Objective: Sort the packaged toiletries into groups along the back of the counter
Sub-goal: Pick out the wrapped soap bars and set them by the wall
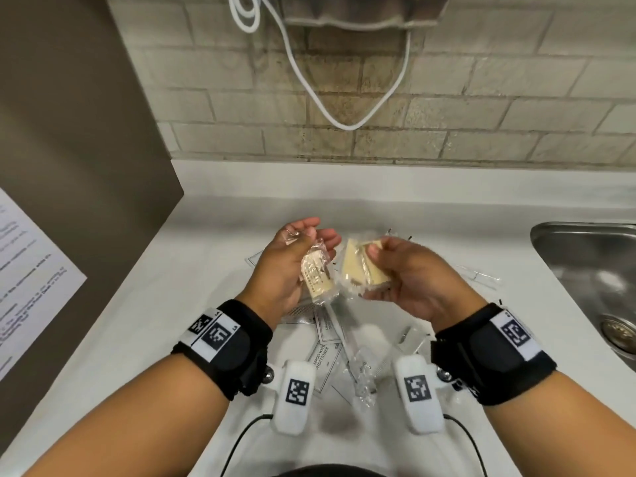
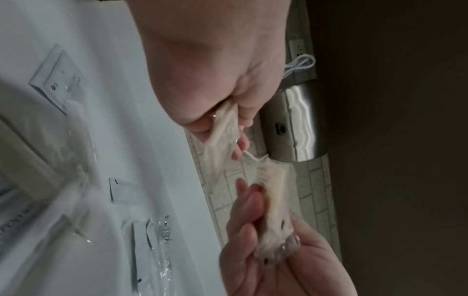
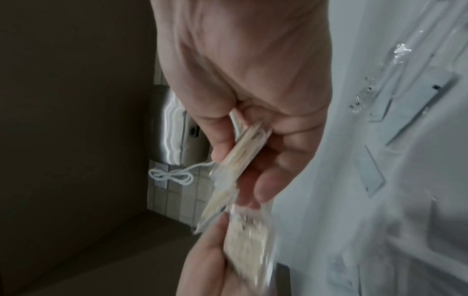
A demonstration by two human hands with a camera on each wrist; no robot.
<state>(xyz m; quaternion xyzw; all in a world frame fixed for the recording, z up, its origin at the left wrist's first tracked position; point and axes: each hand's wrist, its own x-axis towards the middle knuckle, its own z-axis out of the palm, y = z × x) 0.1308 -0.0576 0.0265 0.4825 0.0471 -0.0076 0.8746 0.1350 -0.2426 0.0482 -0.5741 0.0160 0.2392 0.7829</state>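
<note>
I see the white counter (image 1: 213, 242) spreading out beneath both hands, with a steel sink (image 1: 585, 270) off beyond the right fingers and a tiled wall (image 1: 447, 108) ahead of the fingertips, a white cord (image 1: 347, 126) looping down it. Below the wrists, nearer than the fingers, lies a loose heap of clear-wrapped sachets (image 1: 327, 342) (one label reads part of "shampoo with conditioner"). Just past the right hand's knuckles another thin clear packet (image 1: 481, 275) lies flat.

My right hand (image 1: 409, 273) holds a pale yellow wrapped soap bar (image 1: 358, 270), thumb on its upper face, fingers curled under it. My left hand (image 1: 285, 266) grips a smaller cream wrapped bar (image 1: 316, 273) with printed lettering, thumb pressing it against the palm while the fingertips (image 1: 306, 222) reach forward, fairly straight. Both bars are held up above the counter, side by side between the two sets of fingers; I cannot tell if their wrappers touch.
</note>
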